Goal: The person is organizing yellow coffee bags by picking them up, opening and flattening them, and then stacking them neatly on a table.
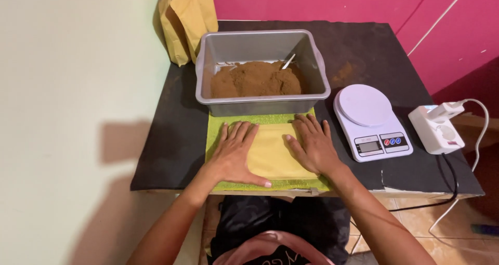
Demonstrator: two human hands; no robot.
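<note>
Head view, hands (275, 150) flat on yellow pouch (273, 153)

grey tub of brown powder (262, 70), white kitchen scale (371, 120), paper bags (187, 18)

Single head-worn view, looking steeply down and forward across a dark table (171, 140) toward a pink wall (322, 0). Close range, probably seated; the wearer's forearms enter from the bottom edge.
</note>
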